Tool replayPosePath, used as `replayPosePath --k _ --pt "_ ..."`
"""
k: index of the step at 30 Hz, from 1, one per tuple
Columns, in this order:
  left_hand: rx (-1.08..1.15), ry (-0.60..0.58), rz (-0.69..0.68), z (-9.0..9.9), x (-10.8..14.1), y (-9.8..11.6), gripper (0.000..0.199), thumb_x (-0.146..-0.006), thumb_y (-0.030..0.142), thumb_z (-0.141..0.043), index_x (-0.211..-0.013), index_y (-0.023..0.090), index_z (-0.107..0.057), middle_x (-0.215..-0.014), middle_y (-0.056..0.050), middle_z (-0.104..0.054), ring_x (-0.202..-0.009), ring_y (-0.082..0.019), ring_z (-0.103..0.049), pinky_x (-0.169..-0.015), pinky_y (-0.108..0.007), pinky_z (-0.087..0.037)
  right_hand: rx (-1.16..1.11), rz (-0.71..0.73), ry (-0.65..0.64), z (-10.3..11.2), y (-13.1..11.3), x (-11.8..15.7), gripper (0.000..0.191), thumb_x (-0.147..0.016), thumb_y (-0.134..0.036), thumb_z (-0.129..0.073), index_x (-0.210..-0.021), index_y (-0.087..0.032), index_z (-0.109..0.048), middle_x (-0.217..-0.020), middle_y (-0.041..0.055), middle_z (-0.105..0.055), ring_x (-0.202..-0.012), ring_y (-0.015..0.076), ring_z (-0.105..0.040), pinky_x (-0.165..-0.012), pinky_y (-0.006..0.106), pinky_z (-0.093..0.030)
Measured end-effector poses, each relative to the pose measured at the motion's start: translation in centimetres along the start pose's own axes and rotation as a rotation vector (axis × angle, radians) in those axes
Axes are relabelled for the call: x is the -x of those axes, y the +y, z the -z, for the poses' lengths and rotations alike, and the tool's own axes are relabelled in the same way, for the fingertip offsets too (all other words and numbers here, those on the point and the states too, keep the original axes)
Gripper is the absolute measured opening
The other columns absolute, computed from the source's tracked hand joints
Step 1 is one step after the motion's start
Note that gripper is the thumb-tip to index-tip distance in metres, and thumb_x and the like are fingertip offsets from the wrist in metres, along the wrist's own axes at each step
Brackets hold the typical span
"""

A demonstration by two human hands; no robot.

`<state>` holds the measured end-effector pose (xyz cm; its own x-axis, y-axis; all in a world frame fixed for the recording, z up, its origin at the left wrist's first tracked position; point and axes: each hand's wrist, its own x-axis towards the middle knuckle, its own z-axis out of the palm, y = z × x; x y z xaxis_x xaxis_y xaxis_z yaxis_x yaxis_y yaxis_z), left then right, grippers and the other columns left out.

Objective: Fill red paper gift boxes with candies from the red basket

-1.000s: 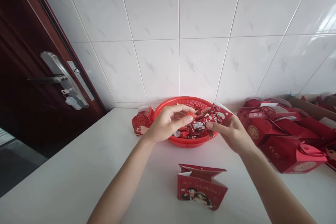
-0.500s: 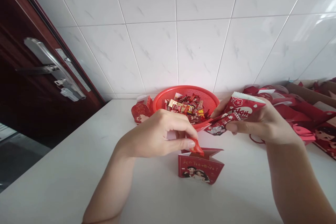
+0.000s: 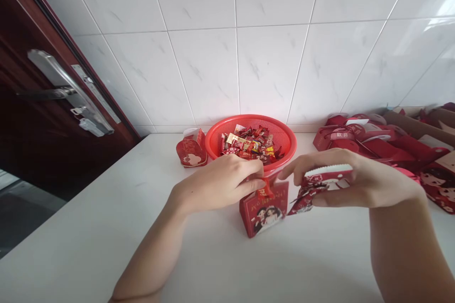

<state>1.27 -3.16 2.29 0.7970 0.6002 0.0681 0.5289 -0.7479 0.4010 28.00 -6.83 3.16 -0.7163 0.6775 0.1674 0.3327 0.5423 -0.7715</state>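
Note:
My left hand pinches a small orange-red wrapped candy at the top of a red candy box. The box stands on the white table and has a cartoon couple printed on its front. My right hand is closed around several red candy packets, just right of the box; its fingertips reach toward the box's upper edge. Behind both hands is a red plastic basket of wrapped candies. The box's opening is partly hidden by the left fingers.
A small red box stands left of the basket. Several red boxes are piled at the right, beside a cardboard carton. A tiled wall closes off the back, and a dark wooden door stands at the left.
My right hand has moved left and down with the packets, close to the box. The box has turned and shifted slightly. My left hand has moved a little with the candy.

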Motion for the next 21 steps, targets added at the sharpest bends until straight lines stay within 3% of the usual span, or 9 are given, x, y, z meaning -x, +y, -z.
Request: replayPosePath --k 3,8,15,21 --pt "-0.008 0.000 0.024 -0.1 -0.2 -0.1 0.026 -0.101 0.033 -0.049 -0.081 0.018 -0.056 -0.066 0.004 -0.059 -0.053 -0.010 -0.049 -0.052 -0.026 -0.027 0.096 -0.041 -0.033 0.1 -0.1 -0.1 0.037 -0.087 -0.025 -0.071 -0.123 -0.022 -0.071 -0.132 0.0098 -0.068 -0.111 0.0246 -0.070 -0.084 0.029 -0.060" --pt "-0.051 0.061 0.042 -0.2 -0.4 -0.4 0.027 -0.100 0.032 -0.049 -0.076 0.020 -0.049 -0.061 0.005 -0.054 -0.051 -0.010 -0.045 -0.052 -0.026 -0.025 0.141 -0.165 -0.042 -0.1 0.4 -0.5 0.047 -0.085 -0.024 -0.070 -0.132 -0.025 -0.067 -0.126 0.0063 -0.072 -0.109 0.0244 -0.071 -0.080 0.028 -0.061" --pt "-0.046 0.111 0.074 -0.6 -0.9 -1.1 0.029 -0.100 0.034 -0.047 -0.075 0.021 -0.039 -0.052 0.008 -0.043 -0.046 -0.009 -0.034 -0.049 -0.027 -0.020 0.162 -0.269 -0.106 -0.7 1.5 -0.9 0.057 -0.083 -0.027 -0.070 -0.140 -0.025 -0.060 -0.136 0.0067 -0.067 -0.118 0.0264 -0.067 -0.092 0.035 -0.058" --pt "-0.028 0.111 0.087 -0.9 -1.2 -1.9 0.028 -0.100 0.035 -0.047 -0.077 0.022 -0.038 -0.056 0.007 -0.042 -0.050 -0.010 -0.034 -0.049 -0.026 -0.021 0.191 -0.268 -0.123 -0.9 1.3 -1.0 0.051 -0.083 -0.024 -0.068 -0.134 -0.026 -0.064 -0.129 0.0065 -0.070 -0.112 0.0262 -0.068 -0.088 0.032 -0.057"
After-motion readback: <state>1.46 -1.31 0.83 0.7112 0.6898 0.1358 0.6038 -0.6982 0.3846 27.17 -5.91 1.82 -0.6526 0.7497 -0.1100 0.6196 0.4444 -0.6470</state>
